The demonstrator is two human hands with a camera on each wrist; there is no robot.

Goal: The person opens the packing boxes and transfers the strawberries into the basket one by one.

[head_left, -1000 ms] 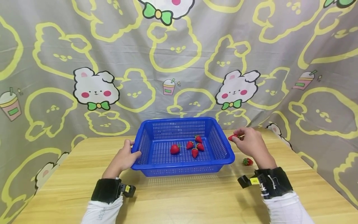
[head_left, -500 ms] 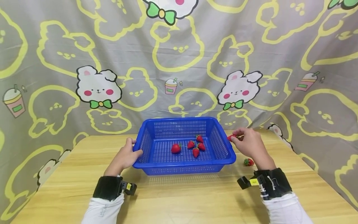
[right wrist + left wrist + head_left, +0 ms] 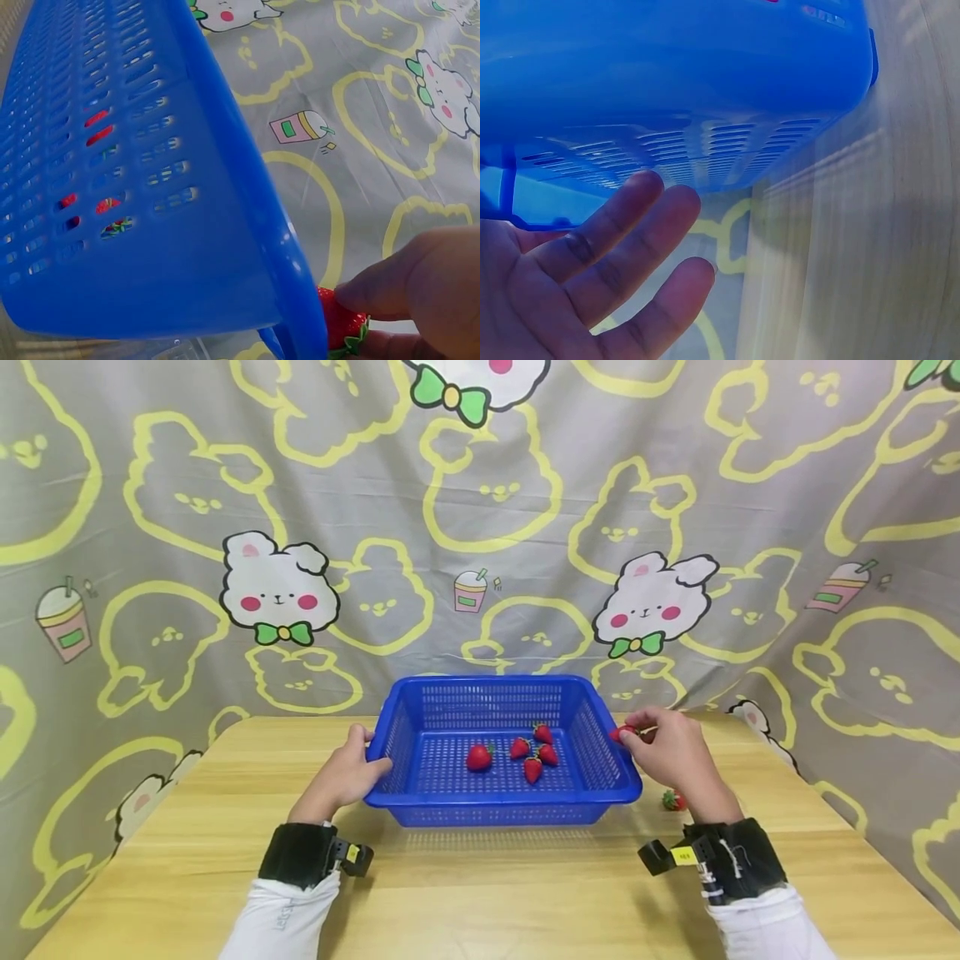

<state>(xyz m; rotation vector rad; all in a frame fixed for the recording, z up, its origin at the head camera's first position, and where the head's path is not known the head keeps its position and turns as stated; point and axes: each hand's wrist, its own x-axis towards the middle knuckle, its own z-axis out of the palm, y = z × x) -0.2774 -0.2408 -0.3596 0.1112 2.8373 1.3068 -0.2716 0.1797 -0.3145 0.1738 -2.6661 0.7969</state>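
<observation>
In the head view my left hand [image 3: 345, 774] holds the left rim of a blue perforated plastic basket [image 3: 502, 797], thumb over the edge. The left wrist view shows several fingers [image 3: 622, 247] of that hand spread beside the basket's underside. My right hand [image 3: 675, 752] pinches a red strawberry [image 3: 343, 322] between thumb and fingers at the basket's right rim. From the head view the strawberry is partly hidden by the fingers. Several strawberries, among them a larger one [image 3: 479, 757], lie on the basket floor. One more strawberry [image 3: 673, 800] lies on the table, partly behind the right wrist.
A light wooden table [image 3: 480, 902] lies under the basket. Behind and at both sides hangs a grey curtain [image 3: 345, 485] with yellow outlines and cartoon rabbits. Each wrist wears a black strap with a small camera [image 3: 657, 857].
The head view has shifted slightly. My right hand has brought the strawberry closer to the basket's right rim. The left hand keeps its hold, and the strawberries in the basket look unchanged.
</observation>
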